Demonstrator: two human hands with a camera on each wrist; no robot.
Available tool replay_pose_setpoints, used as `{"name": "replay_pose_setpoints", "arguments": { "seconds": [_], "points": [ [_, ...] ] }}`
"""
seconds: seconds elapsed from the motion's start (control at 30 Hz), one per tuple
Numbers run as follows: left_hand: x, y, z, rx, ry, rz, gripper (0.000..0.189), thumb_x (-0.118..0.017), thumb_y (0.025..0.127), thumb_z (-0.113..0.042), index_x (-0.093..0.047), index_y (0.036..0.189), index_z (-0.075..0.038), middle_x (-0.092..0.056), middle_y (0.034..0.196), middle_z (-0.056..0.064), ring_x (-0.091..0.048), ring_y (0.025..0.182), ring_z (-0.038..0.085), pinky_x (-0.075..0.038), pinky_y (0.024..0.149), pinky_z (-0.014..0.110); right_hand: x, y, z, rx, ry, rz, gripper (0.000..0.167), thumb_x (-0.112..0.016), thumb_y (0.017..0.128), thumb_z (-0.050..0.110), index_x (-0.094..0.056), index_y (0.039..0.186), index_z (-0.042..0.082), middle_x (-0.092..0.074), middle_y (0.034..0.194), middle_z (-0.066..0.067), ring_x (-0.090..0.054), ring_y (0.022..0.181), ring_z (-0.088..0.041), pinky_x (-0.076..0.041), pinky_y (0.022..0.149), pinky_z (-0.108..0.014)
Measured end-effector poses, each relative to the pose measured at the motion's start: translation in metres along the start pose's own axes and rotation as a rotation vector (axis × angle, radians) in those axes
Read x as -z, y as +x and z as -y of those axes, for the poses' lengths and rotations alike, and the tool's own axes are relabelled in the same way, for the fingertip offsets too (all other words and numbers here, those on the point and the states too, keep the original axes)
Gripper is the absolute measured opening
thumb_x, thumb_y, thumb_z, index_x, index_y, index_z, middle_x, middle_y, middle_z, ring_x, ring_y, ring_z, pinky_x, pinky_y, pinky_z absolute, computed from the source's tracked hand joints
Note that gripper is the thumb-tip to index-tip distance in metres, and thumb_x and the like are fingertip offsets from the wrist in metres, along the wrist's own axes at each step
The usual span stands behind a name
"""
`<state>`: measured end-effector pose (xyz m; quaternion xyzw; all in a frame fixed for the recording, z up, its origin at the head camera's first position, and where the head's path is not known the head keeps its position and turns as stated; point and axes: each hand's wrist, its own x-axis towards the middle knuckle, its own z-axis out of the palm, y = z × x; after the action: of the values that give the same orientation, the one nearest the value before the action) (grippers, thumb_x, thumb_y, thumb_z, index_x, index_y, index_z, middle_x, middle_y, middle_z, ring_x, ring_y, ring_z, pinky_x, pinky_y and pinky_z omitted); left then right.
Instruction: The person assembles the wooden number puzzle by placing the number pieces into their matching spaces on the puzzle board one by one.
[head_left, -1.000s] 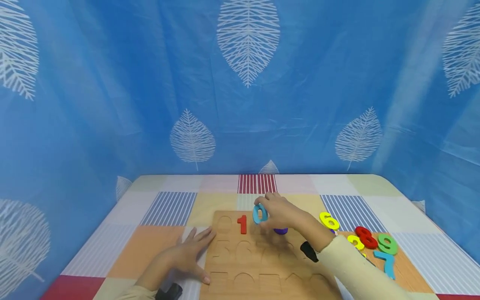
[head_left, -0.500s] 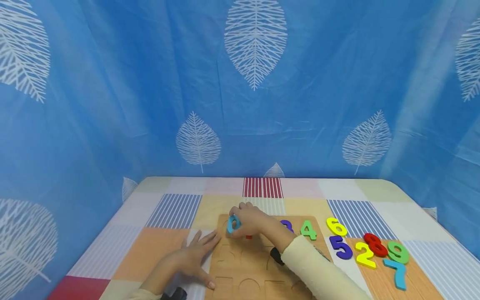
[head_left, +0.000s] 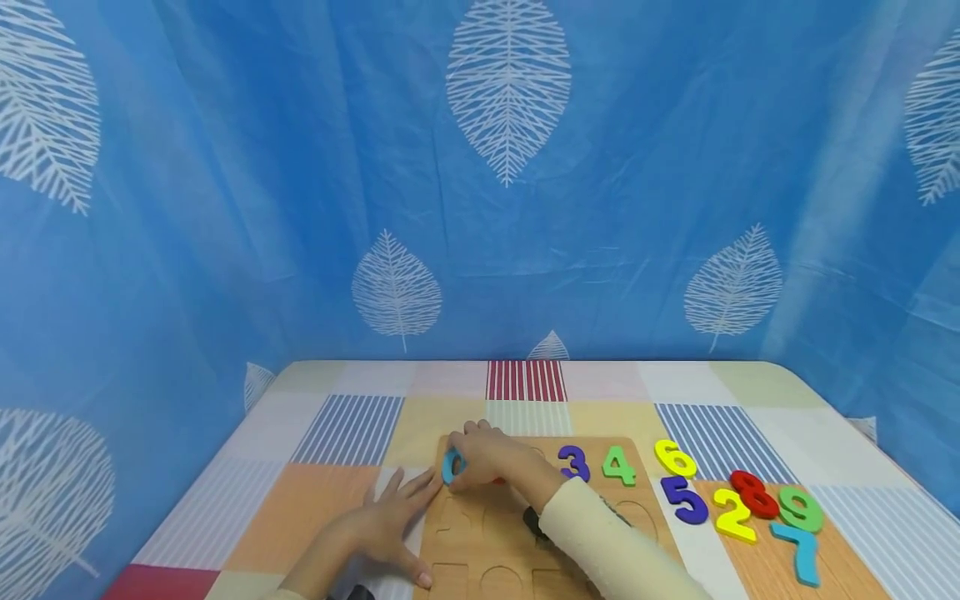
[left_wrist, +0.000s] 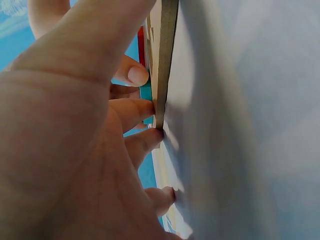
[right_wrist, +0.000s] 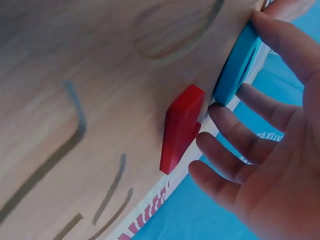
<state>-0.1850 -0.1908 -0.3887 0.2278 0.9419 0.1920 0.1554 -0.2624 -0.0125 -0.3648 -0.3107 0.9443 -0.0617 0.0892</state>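
Head view: right hand (head_left: pixel 483 458) pinches blue 0 (head_left: pixel 447 467) at far-left corner of wooden board (head_left: pixel 493 543); seating unclear. Left hand (head_left: pixel 386 525), fingers spread, touches board's left edge. Readable on board: red 1 (right_wrist: pixel 182 127) beside the 0, purple 3 (head_left: pixel 581 468), green 4 (head_left: pixel 621 472). Right of board: 6 (head_left: pixel 666 455), 5 (head_left: pixel 678 493), 2 (head_left: pixel 737 518), 8 (head_left: pixel 752 493), 9 (head_left: pixel 813 517), 7 (head_left: pixel 806 560).

From my end I see a plain cream right sleeve (head_left: pixel 611 533) at five o'clock, a black wrist unit (head_left: pixel 531 522) by its cuff; at seven, a cream left cuff (head_left: pixel 282 594) and matching black unit (head_left: pixel 362 592).
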Motion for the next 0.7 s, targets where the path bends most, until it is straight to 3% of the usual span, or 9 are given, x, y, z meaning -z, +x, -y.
{"name": "replay_pose_setpoints", "arguments": {
  "seconds": [0.37,0.7],
  "points": [
    [-0.0005,0.0031,-0.0020,0.005,-0.003,0.011,0.110,-0.077,0.056,-0.054,-0.025,0.144,-0.013,-0.018,0.152,0.010,-0.005,0.134,0.052,-0.005,0.093,0.078,0.0023,-0.0019,-0.0034,-0.081,0.005,0.007,0.047,-0.073,0.074,0.039,-0.057,0.113,0.017,-0.048,0.095,0.001,-0.041,0.086,-0.013,-0.041,0.069,-0.027],
    [0.0000,-0.0012,0.0049,-0.042,-0.003,-0.024,0.111,-0.076,0.055,-0.054,-0.026,0.144,-0.010,-0.019,0.151,0.014,-0.008,0.130,0.058,-0.006,0.088,0.081,0.0024,0.0054,0.0014,-0.079,-0.018,-0.001,0.045,-0.075,0.073,0.038,-0.059,0.112,0.020,-0.046,0.091,0.003,-0.038,0.081,-0.011,-0.038,0.066,-0.024]
  ]
}}
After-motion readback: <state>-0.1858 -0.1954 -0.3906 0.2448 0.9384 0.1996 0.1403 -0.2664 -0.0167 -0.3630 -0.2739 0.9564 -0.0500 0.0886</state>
